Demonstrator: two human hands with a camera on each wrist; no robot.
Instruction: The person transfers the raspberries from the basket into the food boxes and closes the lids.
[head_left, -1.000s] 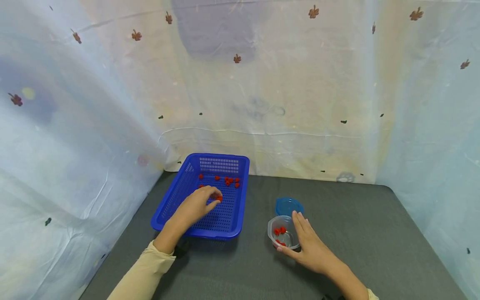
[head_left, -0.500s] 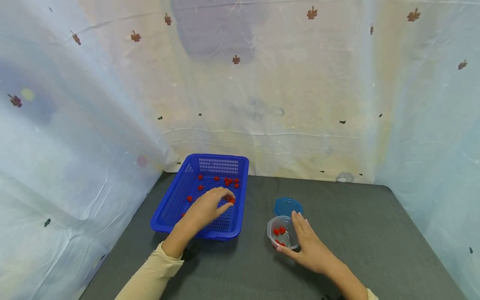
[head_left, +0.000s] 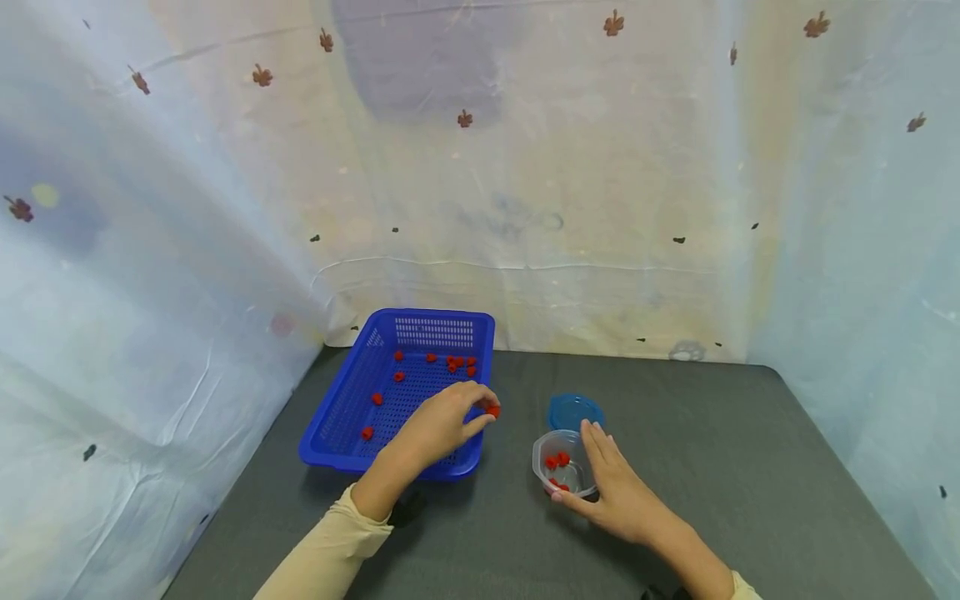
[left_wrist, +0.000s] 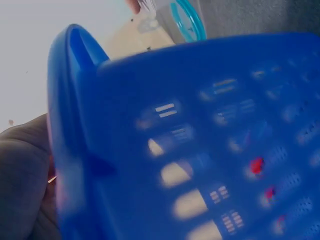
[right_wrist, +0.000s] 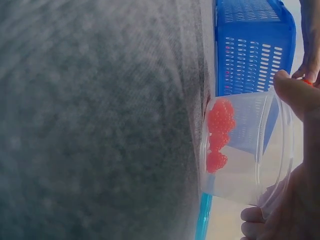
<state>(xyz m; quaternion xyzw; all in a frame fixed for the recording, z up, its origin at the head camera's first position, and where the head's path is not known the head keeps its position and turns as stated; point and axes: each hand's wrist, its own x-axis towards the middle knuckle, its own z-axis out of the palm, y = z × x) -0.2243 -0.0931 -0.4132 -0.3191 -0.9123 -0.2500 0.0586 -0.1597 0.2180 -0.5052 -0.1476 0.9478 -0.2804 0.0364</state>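
My left hand (head_left: 450, 421) pinches a red raspberry (head_left: 492, 410) between thumb and fingertips, over the right rim of the blue plastic basket (head_left: 322, 433). Several more raspberries (head_left: 377, 399) lie scattered on the basket's floor. In the left wrist view the basket's wall (left_wrist: 130, 85) fills most of the picture, with part of the hand at the left. My right hand (head_left: 626, 500) holds a clear plastic tub (right_wrist: 245, 175), thumb at the near rim and fingers along its far right side. Several raspberries (right_wrist: 220, 120) sit at the tub's bottom.
A blue round lid (head_left: 574, 412) lies just behind the tub on the dark grey table (head_left: 712, 450). Patterned pale sheeting (head_left: 525, 208) hangs behind the table and along both sides.
My left hand has moved right with the raspberry, from the basket's middle to its right rim, uncovering raspberries at the basket's left. The right hand stays at the tub.
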